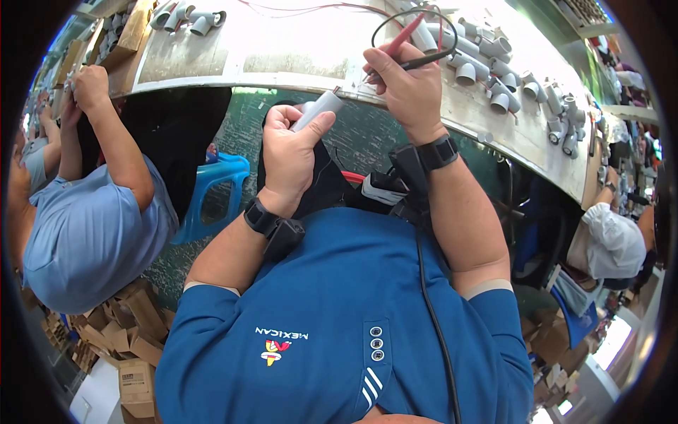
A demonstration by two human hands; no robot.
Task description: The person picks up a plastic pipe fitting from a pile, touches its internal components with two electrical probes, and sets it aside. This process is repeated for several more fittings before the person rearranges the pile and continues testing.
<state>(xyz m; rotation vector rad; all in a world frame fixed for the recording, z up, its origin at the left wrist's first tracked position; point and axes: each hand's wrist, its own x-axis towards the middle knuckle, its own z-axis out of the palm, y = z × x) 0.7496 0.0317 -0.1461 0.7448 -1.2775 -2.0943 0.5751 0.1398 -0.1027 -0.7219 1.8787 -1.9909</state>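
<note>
My left hand (290, 152) is closed around a grey plastic cylinder (321, 110), held tilted just off the table's near edge. A small metal piece sticks out of the cylinder's upper end. In my right hand (412, 95) are two pen-like test probes, a red probe (405, 34) and a black probe (421, 61). Their tips point down and left, a short way from the cylinder and apart from it. The black probe's lead loops above the hand; a red lead (346, 6) runs along the table's far side.
Many grey tubular parts (466, 69) lie on the white table (296, 63) to the right, several more (207, 22) at far left. A co-worker (99, 226) in light blue sits left, beside a blue stool (212, 194); another person (611, 237) is at right. Cardboard boxes (138, 381) stand lower left.
</note>
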